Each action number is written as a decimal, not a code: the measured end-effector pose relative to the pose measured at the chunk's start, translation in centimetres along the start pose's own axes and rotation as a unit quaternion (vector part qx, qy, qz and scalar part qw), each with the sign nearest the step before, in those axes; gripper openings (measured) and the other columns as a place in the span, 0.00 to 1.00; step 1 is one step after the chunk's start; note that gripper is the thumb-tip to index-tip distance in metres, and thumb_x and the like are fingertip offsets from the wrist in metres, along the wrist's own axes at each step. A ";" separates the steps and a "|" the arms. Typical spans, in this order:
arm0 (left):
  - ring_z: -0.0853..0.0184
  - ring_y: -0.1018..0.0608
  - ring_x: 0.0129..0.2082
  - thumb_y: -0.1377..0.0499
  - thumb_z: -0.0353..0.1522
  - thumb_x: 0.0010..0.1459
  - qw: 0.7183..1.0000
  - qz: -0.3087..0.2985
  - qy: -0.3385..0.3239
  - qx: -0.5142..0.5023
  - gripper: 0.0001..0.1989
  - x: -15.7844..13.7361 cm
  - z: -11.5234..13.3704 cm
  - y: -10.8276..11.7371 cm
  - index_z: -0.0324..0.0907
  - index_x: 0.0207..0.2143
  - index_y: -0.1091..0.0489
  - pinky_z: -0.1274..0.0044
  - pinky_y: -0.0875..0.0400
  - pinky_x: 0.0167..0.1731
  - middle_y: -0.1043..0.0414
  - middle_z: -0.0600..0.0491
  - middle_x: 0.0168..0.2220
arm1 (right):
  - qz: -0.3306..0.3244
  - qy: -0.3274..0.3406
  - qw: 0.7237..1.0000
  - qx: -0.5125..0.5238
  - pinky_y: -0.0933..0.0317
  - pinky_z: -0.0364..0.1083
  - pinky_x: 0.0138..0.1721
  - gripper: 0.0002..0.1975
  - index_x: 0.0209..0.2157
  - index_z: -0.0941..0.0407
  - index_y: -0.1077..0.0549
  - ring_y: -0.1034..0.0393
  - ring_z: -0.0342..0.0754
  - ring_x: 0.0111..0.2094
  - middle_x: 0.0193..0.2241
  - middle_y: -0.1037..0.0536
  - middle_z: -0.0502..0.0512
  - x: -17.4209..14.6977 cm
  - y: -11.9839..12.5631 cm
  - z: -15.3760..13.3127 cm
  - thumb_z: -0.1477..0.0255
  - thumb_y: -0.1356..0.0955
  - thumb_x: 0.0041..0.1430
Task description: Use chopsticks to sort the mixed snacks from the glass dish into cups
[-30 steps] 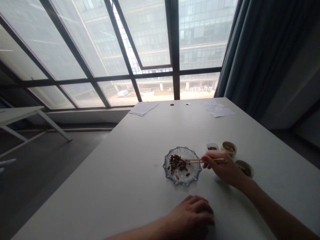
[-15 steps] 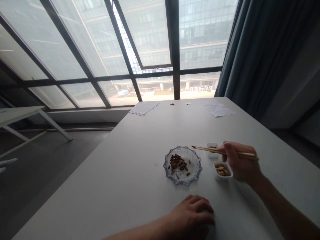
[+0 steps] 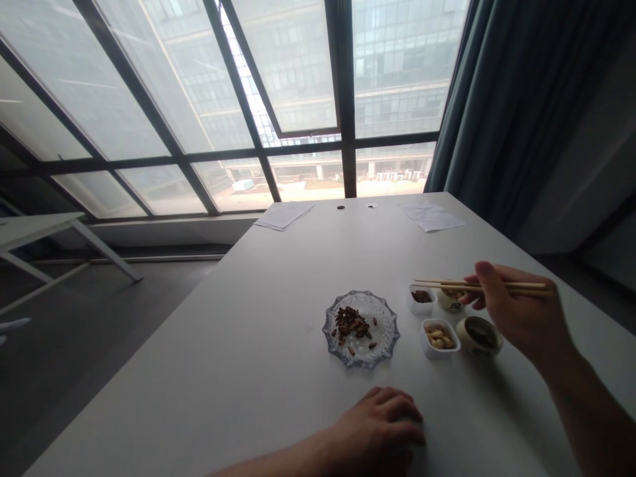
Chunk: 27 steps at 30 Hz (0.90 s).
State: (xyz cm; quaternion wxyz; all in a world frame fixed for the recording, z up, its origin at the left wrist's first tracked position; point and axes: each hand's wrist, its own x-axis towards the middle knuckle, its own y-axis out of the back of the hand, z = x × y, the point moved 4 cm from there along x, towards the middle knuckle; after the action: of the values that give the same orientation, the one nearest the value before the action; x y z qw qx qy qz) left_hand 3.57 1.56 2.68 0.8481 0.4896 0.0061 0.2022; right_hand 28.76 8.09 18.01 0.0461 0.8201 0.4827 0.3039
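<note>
My right hand (image 3: 511, 298) is closed around a pair of wooden chopsticks (image 3: 527, 289), which point left with bare tips. The tips hover over a small white dish (image 3: 412, 306) of dark bits. Beneath the hand and chopsticks, a pale cup (image 3: 451, 305) with light pieces is partly covered. Nearer me are a white dish (image 3: 440, 353) of tan nuts and a round pale cup (image 3: 467, 344) with dark contents. A scalloped glass plate (image 3: 386, 319) holds a pile of brown, seed-like pieces (image 3: 352, 322). My left hand (image 3: 380, 424) rests palm down on the table, fingers loosely bent and apart.
All of this stands on a long white table (image 3: 223, 358). Paper sheets (image 3: 284, 216) lie at its far left, with another sheet (image 3: 432, 216) at far right. Windows are beyond, a dark curtain (image 3: 477, 119) hangs right, and another white table (image 3: 40, 228) stands left.
My right hand has moved right with the chopsticks, drawing their tips away from the glass plate and uncovering both pale cups. A dark spot at the tips no longer shows. My left hand stays put.
</note>
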 end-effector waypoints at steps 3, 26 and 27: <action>0.63 0.30 0.60 0.42 0.36 0.63 1.000 0.002 -0.003 0.001 0.13 0.0 -0.1 -0.1 0.48 0.50 0.32 0.71 0.37 0.61 0.27 0.51 0.55 | -0.104 0.003 0.994 0.039 0.32 0.44 0.23 0.19 0.31 0.55 0.20 0.25 0.48 0.22 0.23 0.19 0.55 -0.9 -1.7 -0.5 0.54 0.32 0.65; 0.63 0.31 0.59 0.43 0.37 0.64 1.000 0.000 -0.007 0.025 0.12 0.0 -0.4 -0.5 0.49 0.50 0.31 0.71 0.37 0.60 0.27 0.53 0.55 | -0.223 0.096 0.970 0.017 0.45 0.46 0.26 0.26 0.20 0.54 0.33 0.36 0.44 0.20 0.16 0.30 0.50 -4.6 -8.6 0.5 0.58 0.38 0.71; 0.63 0.31 0.60 0.43 0.37 0.64 1.000 -0.003 -0.005 0.025 0.12 0.1 -0.4 -0.5 0.49 0.50 0.31 0.71 0.37 0.60 0.27 0.53 0.55 | -0.212 0.099 0.972 0.021 0.45 0.46 0.26 0.25 0.20 0.54 0.32 0.36 0.44 0.19 0.16 0.30 0.50 -4.4 -8.3 0.3 0.58 0.38 0.71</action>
State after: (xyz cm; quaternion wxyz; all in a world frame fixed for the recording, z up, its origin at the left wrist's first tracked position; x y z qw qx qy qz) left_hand 3.70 1.70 2.05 0.8360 0.5120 0.0082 0.1973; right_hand 21.01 8.91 12.71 0.0442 0.6657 0.6541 0.3563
